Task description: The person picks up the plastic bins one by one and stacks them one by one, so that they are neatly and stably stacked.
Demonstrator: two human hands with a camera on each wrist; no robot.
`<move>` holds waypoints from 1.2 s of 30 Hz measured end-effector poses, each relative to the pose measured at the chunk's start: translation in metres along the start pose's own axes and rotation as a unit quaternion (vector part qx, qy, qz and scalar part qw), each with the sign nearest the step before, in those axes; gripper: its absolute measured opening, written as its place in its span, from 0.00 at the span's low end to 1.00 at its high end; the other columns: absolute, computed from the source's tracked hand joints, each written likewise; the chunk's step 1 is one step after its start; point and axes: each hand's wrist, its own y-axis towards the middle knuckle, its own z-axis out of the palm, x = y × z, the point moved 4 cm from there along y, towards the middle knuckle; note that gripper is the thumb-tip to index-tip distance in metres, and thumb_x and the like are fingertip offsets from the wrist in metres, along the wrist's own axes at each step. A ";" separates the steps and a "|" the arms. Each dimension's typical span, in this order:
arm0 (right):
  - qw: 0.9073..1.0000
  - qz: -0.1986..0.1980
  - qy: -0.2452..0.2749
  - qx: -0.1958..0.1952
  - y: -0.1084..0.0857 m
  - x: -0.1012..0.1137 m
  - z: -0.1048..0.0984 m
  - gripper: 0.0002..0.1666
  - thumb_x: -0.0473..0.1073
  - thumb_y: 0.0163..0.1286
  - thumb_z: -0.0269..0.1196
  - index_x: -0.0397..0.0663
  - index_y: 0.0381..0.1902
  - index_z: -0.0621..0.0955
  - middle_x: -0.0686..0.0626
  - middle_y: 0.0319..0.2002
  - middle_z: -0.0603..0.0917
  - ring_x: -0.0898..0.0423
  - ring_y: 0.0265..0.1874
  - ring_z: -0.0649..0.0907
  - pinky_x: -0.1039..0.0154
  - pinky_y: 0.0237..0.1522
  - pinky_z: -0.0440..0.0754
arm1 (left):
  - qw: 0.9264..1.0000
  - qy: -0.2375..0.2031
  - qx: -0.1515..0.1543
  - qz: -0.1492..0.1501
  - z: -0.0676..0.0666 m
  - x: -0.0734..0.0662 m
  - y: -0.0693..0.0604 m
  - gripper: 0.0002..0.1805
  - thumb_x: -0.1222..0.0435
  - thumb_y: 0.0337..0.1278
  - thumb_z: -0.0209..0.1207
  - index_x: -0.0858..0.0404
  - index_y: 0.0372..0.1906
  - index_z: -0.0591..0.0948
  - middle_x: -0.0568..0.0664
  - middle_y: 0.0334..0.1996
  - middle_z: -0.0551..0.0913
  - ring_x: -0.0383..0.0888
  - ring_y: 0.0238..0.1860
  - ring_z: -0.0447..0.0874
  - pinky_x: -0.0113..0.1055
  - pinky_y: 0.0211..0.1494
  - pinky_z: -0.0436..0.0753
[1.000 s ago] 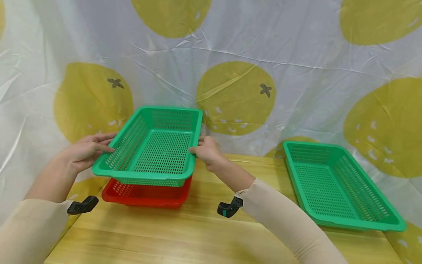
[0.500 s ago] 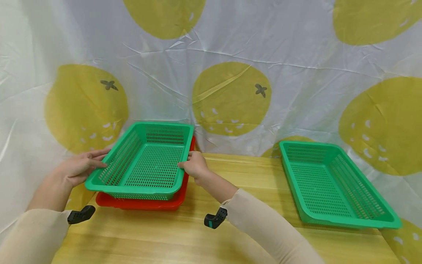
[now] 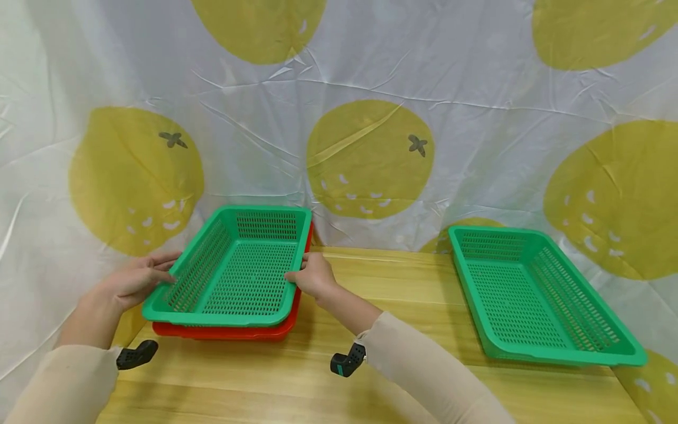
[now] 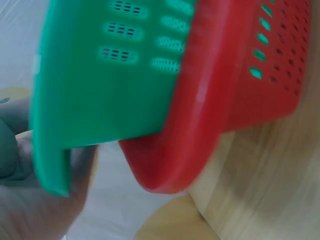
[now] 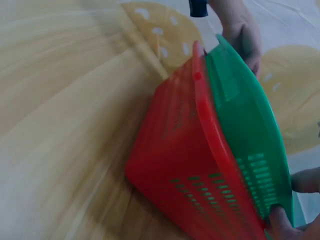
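A green mesh basket [image 3: 251,277] sits partly down inside a red basket [image 3: 222,333], its rim standing above the red one. My left hand [image 3: 132,282] grips the green basket's left rim, thumb over the edge and fingers outside. At the opposite side my right hand [image 3: 313,275] pinches the right rim. The left wrist view shows the green wall [image 4: 115,95] within the red rim [image 4: 200,95]. From the right wrist, the red basket [image 5: 170,135] rests on the wood, and fingertips [image 5: 281,220] hold the green rim [image 5: 275,145].
Another green basket [image 3: 519,300] stands on the right of the wooden table [image 3: 392,282]. Behind the table hangs a white curtain [image 3: 254,135] with large yellow fruit prints. Black devices [image 3: 348,360] are strapped at both wrists.
Both hands have lowered the green basket from above the red one until it sits partly inside it. The view has also shifted slightly.
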 end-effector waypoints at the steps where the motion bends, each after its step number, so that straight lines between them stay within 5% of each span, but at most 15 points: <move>1: 1.000 -0.005 -0.024 0.001 0.000 -0.001 -0.001 0.23 0.38 0.66 0.74 0.35 0.56 0.83 0.47 0.40 0.86 0.55 0.35 0.81 0.63 0.36 0.82 | 0.999 0.031 -0.003 0.004 0.001 0.000 0.000 0.45 0.78 0.70 0.53 0.76 0.81 0.39 0.78 0.77 0.31 0.78 0.75 0.31 0.59 0.73 0.65; 4: 0.997 -0.007 -0.076 0.007 0.003 -0.007 -0.004 0.22 0.41 0.63 0.77 0.35 0.51 0.85 0.44 0.40 0.86 0.53 0.32 0.79 0.60 0.33 0.81 | 0.995 0.097 -0.012 0.000 0.005 0.000 -0.001 0.45 0.77 0.69 0.56 0.80 0.79 0.41 0.80 0.77 0.37 0.80 0.75 0.35 0.74 0.71 0.50; 6: 0.997 0.011 -0.076 0.019 0.005 -0.015 -0.005 0.27 0.42 0.63 0.77 0.33 0.56 0.84 0.41 0.48 0.86 0.52 0.34 0.83 0.57 0.39 0.84 | 0.993 0.118 -0.014 -0.010 0.007 0.002 -0.002 0.45 0.76 0.69 0.57 0.81 0.79 0.42 0.81 0.76 0.40 0.80 0.74 0.39 0.73 0.70 0.54; 10: 0.996 0.053 0.036 0.057 0.009 -0.030 -0.002 0.27 0.38 0.66 0.75 0.28 0.59 0.82 0.38 0.56 0.83 0.48 0.43 0.88 0.52 0.53 0.85 | 0.996 0.091 -0.013 -0.020 0.011 0.009 -0.001 0.44 0.77 0.70 0.57 0.81 0.78 0.42 0.82 0.76 0.40 0.79 0.75 0.37 0.73 0.71 0.53; 13: 0.988 0.062 0.117 0.082 0.010 -0.036 -0.001 0.16 0.33 0.68 0.71 0.27 0.50 0.85 0.41 0.44 0.87 0.49 0.39 0.89 0.51 0.52 0.86 | 0.997 0.074 -0.011 -0.010 0.014 0.013 0.001 0.43 0.77 0.71 0.56 0.82 0.78 0.43 0.81 0.76 0.41 0.79 0.75 0.36 0.72 0.71 0.51; 16: 0.983 0.061 0.149 0.091 0.010 -0.038 -0.005 0.18 0.30 0.69 0.69 0.24 0.54 0.82 0.43 0.39 0.87 0.49 0.40 0.89 0.51 0.51 0.86 | 0.998 0.058 -0.006 -0.003 0.018 0.015 0.003 0.44 0.75 0.72 0.57 0.81 0.79 0.42 0.79 0.77 0.40 0.78 0.75 0.36 0.69 0.72 0.51; 21: 0.980 0.062 0.166 0.095 0.006 -0.046 -0.019 0.27 0.29 0.70 0.68 0.22 0.63 0.74 0.40 0.41 0.87 0.43 0.45 0.89 0.54 0.48 0.88 | 0.999 0.031 0.005 0.004 0.029 0.016 0.005 0.46 0.71 0.73 0.59 0.77 0.81 0.43 0.75 0.79 0.39 0.73 0.77 0.38 0.37 0.69 0.74; 23: 0.980 0.062 0.162 0.098 0.003 -0.049 -0.026 0.29 0.29 0.70 0.68 0.23 0.65 0.73 0.39 0.43 0.87 0.42 0.46 0.88 0.55 0.47 0.88 | 1.000 0.017 0.011 0.008 0.035 0.015 0.007 0.46 0.71 0.73 0.60 0.76 0.81 0.43 0.74 0.79 0.39 0.72 0.77 0.39 0.25 0.58 0.77; 25: 0.981 0.060 0.155 0.103 -0.001 -0.052 -0.034 0.31 0.30 0.71 0.68 0.23 0.67 0.71 0.39 0.44 0.86 0.43 0.46 0.88 0.55 0.47 0.88 | 1.000 0.001 0.019 0.011 0.043 0.014 0.009 0.46 0.71 0.73 0.59 0.76 0.81 0.42 0.73 0.80 0.39 0.71 0.78 0.40 0.22 0.56 0.76; 31: 0.983 0.066 0.137 0.099 -0.017 -0.062 -0.068 0.34 0.30 0.72 0.67 0.25 0.71 0.68 0.38 0.48 0.80 0.48 0.44 0.87 0.53 0.50 0.87 | 0.999 -0.002 0.036 0.020 0.072 0.005 0.018 0.47 0.70 0.73 0.61 0.74 0.82 0.42 0.72 0.80 0.41 0.70 0.79 0.41 0.50 0.75 0.65; 36: 0.985 0.075 0.126 0.087 -0.029 -0.073 -0.100 0.40 0.30 0.72 0.67 0.25 0.75 0.62 0.36 0.53 0.76 0.48 0.44 0.86 0.53 0.51 0.86 | 0.999 -0.002 0.042 0.033 0.102 -0.005 0.028 0.45 0.70 0.73 0.60 0.73 0.82 0.46 0.73 0.79 0.44 0.71 0.77 0.49 0.64 0.76 0.55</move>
